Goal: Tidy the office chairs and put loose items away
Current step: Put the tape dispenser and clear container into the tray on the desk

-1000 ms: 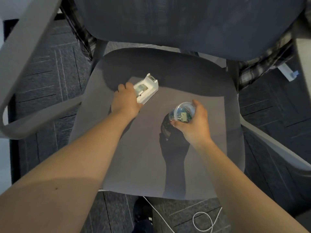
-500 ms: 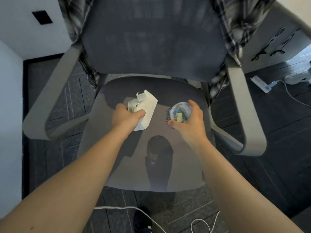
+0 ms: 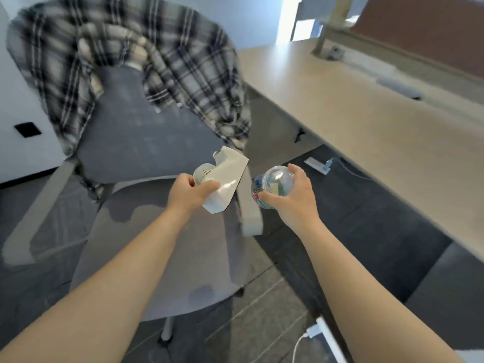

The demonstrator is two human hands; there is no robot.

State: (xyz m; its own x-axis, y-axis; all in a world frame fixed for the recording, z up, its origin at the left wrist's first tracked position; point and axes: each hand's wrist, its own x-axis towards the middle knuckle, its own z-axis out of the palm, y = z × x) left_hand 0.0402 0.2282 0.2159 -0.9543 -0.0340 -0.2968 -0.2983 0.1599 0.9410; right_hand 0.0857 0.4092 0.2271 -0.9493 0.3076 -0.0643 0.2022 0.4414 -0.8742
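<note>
Your left hand clasps the white tape dispenser — it juts past your thumb; your right hand cups the clear tub.

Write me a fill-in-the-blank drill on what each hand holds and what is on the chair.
1. The left hand holds a white ____.
2. The right hand holds a clear ____ of coloured clips.
3. A plaid ____ hangs over the chair back.
4. To the chair's right stands a long ____.

Missing words: tape dispenser; tub; shirt; desk.
</note>
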